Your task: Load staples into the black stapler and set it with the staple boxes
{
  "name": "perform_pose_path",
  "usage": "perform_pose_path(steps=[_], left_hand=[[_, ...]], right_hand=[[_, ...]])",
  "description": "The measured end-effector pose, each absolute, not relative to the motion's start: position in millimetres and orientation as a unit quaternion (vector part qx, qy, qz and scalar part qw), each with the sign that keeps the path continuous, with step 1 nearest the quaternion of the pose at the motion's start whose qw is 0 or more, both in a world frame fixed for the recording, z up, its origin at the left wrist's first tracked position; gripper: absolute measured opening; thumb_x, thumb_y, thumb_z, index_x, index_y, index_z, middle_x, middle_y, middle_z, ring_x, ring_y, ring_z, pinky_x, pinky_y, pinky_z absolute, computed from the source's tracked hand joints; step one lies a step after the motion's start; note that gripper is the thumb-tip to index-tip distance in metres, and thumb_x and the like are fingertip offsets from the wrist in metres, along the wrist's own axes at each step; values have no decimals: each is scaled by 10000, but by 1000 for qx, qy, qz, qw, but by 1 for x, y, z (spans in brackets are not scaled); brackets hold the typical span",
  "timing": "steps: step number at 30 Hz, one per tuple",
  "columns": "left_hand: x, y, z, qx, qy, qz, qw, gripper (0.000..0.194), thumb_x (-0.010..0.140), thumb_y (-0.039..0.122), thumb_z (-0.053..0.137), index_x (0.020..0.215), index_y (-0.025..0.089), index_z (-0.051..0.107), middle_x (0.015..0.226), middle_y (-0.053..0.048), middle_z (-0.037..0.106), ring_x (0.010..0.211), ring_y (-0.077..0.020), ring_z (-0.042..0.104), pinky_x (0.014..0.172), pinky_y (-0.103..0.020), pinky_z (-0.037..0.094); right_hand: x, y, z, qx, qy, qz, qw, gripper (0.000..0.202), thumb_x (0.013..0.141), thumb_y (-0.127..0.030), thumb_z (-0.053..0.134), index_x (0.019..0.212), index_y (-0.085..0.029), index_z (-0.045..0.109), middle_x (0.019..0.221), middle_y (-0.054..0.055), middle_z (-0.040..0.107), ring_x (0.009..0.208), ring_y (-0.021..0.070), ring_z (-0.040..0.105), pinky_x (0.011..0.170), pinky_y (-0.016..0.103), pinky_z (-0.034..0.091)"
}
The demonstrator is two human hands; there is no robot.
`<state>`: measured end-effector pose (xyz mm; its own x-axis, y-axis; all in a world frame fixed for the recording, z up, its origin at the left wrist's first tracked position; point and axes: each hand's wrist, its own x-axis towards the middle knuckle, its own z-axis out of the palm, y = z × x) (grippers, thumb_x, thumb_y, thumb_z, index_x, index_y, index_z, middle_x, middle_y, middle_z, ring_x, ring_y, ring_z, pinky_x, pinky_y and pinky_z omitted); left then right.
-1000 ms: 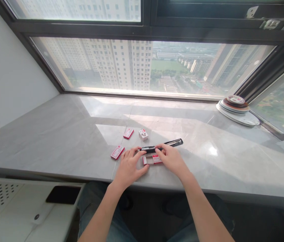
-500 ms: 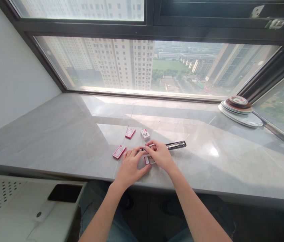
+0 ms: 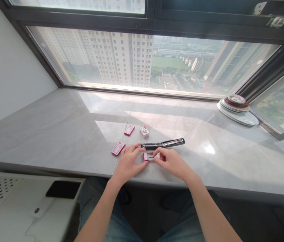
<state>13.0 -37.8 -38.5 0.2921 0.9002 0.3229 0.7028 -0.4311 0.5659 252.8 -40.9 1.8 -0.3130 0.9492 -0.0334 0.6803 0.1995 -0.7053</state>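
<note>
A black stapler lies swung open on the counter, its metal staple channel showing on the right. My left hand rests at its left end with fingers spread, fingertips touching it. The left thumb reaches the near left corner of a small red-and-white staple box. This box is partly slid open, and a dark strip shows inside. My right hand has thumb and forefinger closed at the box's right part. Whether a staple strip is between those fingertips is too small to tell.
Two red-and-white boxes lie left of the stapler, and a white printed box stands behind it. Stacked plates sit at the far right by the window. A black phone lies on the white surface below left.
My right hand has moved from the stapler's left end down and right to the staple box. My left hand stays near the stapler's end. More of the stapler now shows.
</note>
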Motion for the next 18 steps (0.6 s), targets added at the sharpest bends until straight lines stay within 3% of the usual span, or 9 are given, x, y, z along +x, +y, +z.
perform_pose_path(steps=[2, 4, 7, 13, 18], left_hand=[[13, -38, -39, 766, 529, 330, 155, 345, 869, 404, 766, 1177, 301, 650, 1319, -47, 611, 1231, -285, 551, 1104, -458, 409], [15, -38, -40, 749, 554, 333, 147, 160, 955, 421, 654, 1010, 272, 669, 1100, -47, 658, 1081, -268, 581, 1025, -442, 440], [25, -37, -43, 753, 569, 304, 134, 267, 1026, 377, 535, 809, 256, 634, 847, -25, 647, 910, -245, 574, 948, -433, 426], [46, -39, -42, 764, 567, 287, 111, 315, 1050, 330, 505, 771, 228, 610, 841, -29, 680, 912, -234, 580, 918, -411, 382], [50, -44, -37, 753, 573, 305, 112, 261, 1058, 378, 500, 891, 242, 648, 855, -20, 661, 885, -219, 602, 912, -393, 402]], right_hand=[[267, -45, -4, -605, -708, 294, 217, 185, 973, -414, 596, 919, -247, 654, 656, -13, 620, 630, 191, 575, 585, 288, 341], [279, -48, -12, -649, -682, 264, 209, 266, 996, -446, 551, 838, -240, 610, 647, 1, 619, 623, 199, 573, 577, 298, 325], [283, -49, -22, -648, -688, 255, 204, 299, 1026, -426, 496, 806, -240, 577, 701, 8, 651, 653, 198, 583, 595, 300, 319], [257, -48, -29, -625, -707, 237, 231, 268, 1041, -424, 491, 853, -247, 564, 709, -10, 654, 664, 188, 587, 616, 292, 311], [285, -51, -33, -647, -662, 295, 236, 428, 986, -608, 545, 788, -230, 578, 711, 8, 641, 650, 189, 577, 594, 291, 359]])
